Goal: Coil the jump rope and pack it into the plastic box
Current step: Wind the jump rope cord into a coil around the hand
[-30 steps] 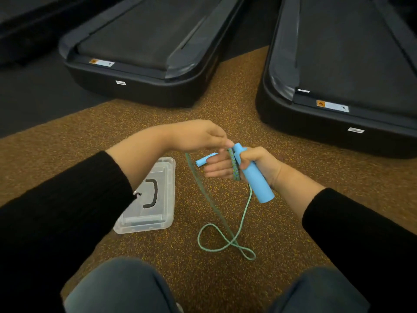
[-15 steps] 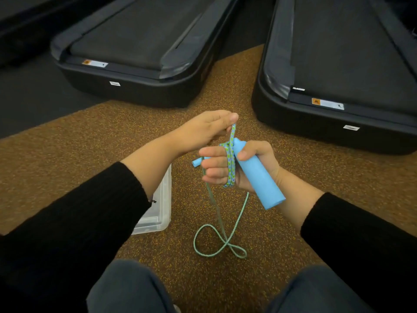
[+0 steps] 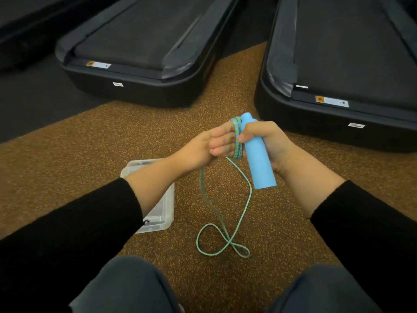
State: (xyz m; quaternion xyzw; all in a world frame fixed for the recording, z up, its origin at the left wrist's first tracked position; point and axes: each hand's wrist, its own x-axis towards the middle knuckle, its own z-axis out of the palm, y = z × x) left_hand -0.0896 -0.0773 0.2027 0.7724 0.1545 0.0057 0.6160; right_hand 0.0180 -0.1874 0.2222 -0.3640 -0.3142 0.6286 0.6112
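My right hand [image 3: 270, 142] grips a light-blue jump rope handle [image 3: 259, 163], which points down and to the right. Several turns of green-and-blue rope [image 3: 237, 141] are wound around this hand's outstretched fingers. My left hand [image 3: 191, 154] is just left of and under those fingers, closed on the rope where it leaves the coil. From there the loose rope [image 3: 225, 242] hangs down and lies in a loop on the floor. The clear plastic box [image 3: 168, 199] sits on the floor at the left, partly hidden by my left forearm. The second handle is hidden.
Two black treadmills stand ahead, the left treadmill [image 3: 144, 86] and the right treadmill [image 3: 338, 114], with brown speckled floor [image 3: 112, 136] between and in front of them. My knees in grey trousers [image 3: 126, 285] fill the bottom edge.
My left hand has swung from above my right fingers down to their lower left, carrying the rope around them. The loose loop on the floor has hardly shifted.
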